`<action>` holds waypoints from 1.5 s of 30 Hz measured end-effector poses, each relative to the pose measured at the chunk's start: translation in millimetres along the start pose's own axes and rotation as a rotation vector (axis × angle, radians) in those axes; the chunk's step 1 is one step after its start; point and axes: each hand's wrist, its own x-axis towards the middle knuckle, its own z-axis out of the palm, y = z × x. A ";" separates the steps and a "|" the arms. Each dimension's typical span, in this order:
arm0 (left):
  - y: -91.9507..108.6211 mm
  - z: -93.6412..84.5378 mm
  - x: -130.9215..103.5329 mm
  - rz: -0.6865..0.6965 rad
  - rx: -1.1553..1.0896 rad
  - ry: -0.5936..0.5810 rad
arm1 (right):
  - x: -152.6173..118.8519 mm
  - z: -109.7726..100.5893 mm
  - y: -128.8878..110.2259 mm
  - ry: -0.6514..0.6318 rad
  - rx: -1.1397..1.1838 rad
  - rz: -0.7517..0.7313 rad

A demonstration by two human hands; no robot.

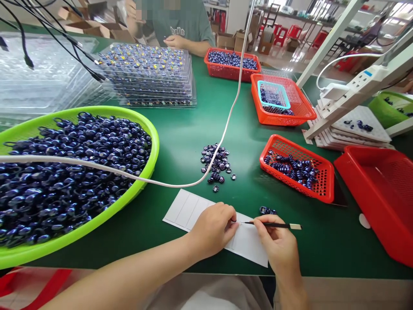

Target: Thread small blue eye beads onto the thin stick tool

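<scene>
In the head view, my right hand (280,245) grips slim black tweezers (279,224) with a pale end, their tip pointing left. My left hand (214,228) has its thumb and forefinger pinched together by that tip; a bit of something dark shows there, too small to name. Under both hands lies a white paper sheet (183,210) marked with lines. Just beyond the right hand sits a short cluster of dark blue shiny pieces (267,210). A loose pile of small round dark blue parts (217,161) rests past the sheet.
A lime-green basket (154,142) heaped with dark blue looped pieces stands left. Red baskets (327,183) hold more parts at right, by a deep red bin (371,172). A white cable (174,185) crosses the green table. Stacked clear trays (190,92) and another person (196,26) are opposite.
</scene>
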 end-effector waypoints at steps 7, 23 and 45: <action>-2.5 -1.8 -0.2 0.017 -0.039 -0.013 | 1.6 -0.3 0.4 0.005 0.019 -0.026; -5.7 -22.7 -13.8 0.551 0.138 -0.206 | 7.4 0.0 -1.4 -0.075 0.063 0.028; -4.0 -19.5 -18.7 0.550 0.323 -0.250 | 9.8 -2.2 -8.0 -0.083 0.083 0.055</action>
